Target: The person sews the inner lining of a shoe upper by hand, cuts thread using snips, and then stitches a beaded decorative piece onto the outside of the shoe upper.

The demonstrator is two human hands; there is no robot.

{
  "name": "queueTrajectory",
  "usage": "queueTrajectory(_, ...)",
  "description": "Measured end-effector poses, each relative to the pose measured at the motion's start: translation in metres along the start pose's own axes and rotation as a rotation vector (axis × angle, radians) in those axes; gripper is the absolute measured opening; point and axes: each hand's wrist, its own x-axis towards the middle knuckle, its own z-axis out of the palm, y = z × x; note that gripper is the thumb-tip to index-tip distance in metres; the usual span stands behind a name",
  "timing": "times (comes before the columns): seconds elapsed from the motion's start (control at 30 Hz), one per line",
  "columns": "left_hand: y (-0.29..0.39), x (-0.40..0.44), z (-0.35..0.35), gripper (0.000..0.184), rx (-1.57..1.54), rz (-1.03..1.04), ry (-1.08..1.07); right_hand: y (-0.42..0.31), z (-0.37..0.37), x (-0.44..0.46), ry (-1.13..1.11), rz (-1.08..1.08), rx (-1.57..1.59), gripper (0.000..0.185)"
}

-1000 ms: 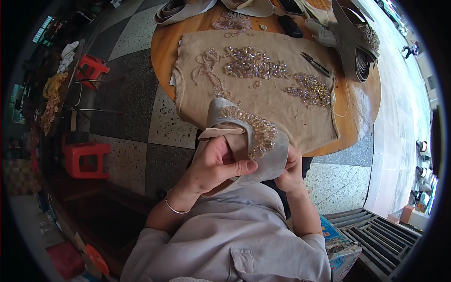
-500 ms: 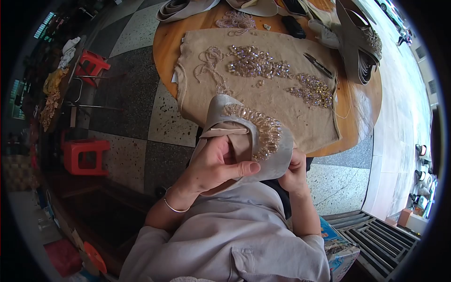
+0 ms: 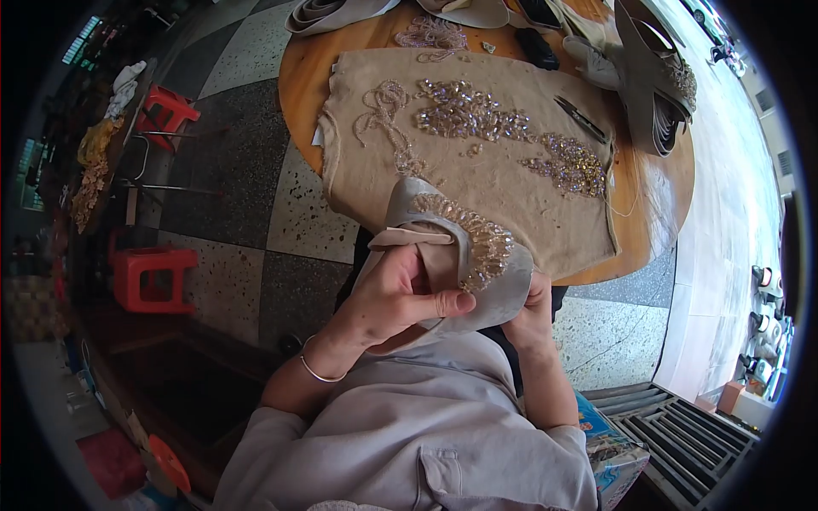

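My left hand [image 3: 405, 294] grips a grey, curved beaded fabric piece [image 3: 498, 298], its thumb lying along the front and its fingers inside the fold. An arc of clear and golden beads [image 3: 486, 247] covers the upper part of the piece. Against its right edge, my right hand [image 3: 532, 311] has its fingers pinched together. The fingertips are partly hidden, and I cannot make out what is between them. Beyond the piece, a tan cloth [image 3: 494, 192] carries a pile of larger beads [image 3: 469, 111], a pile of smaller beads [image 3: 567, 163] and bead strands [image 3: 388, 106].
Thread snips [image 3: 581, 119] lie at the cloth's right side. A black object [image 3: 535, 49] and more bead strands [image 3: 430, 34] rest on the wooden table [image 3: 302, 81]. Rolled material [image 3: 652, 85] stands at the right. Red stools [image 3: 153, 277] are on the left floor.
The beaded fabric piece has shifted very slightly to the right and tilted a little in my left hand. Both hands keep their hold.
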Motion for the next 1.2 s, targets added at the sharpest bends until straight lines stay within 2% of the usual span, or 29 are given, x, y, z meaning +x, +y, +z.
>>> queueTrajectory(0.07,0.002,-0.001,0.0,0.038,-0.03,-0.001,-0.001,-0.008,-0.002,0.001,-0.045,0.062,0.113,0.02)
queueTrajectory(0.17,0.006,-0.001,0.003,0.04,-0.049,-0.004,-0.009,-0.01,-0.005,0.002,-0.037,-0.031,-0.077,0.02)
queueTrajectory(0.37,0.008,-0.003,0.005,0.047,-0.02,0.003,-0.018,-0.001,-0.006,-0.003,-0.032,-0.039,-0.037,0.026)
queueTrajectory(0.47,0.002,-0.004,0.002,0.048,-0.059,0.002,-0.011,-0.002,-0.004,-0.002,-0.054,-0.142,-0.208,0.027)
queueTrajectory(0.57,0.001,-0.005,0.003,0.046,-0.087,0.003,0.013,-0.006,0.001,-0.001,-0.024,-0.075,-0.108,0.026)
queueTrajectory(0.77,-0.001,-0.007,0.002,0.044,-0.129,-0.018,0.013,-0.002,-0.002,-0.002,-0.067,-0.037,-0.097,0.026)
queueTrajectory(0.9,-0.003,-0.01,-0.004,0.043,-0.146,-0.054,0.014,0.004,-0.002,-0.006,-0.034,0.063,0.052,0.023)
queueTrajectory(1.07,-0.006,-0.01,0.001,0.046,-0.193,-0.053,0.018,0.01,0.0,-0.011,-0.013,0.074,0.194,0.019)
queueTrajectory(1.2,-0.011,-0.008,0.001,0.048,-0.196,-0.024,-0.012,0.004,0.005,-0.013,0.025,0.034,0.08,0.018)
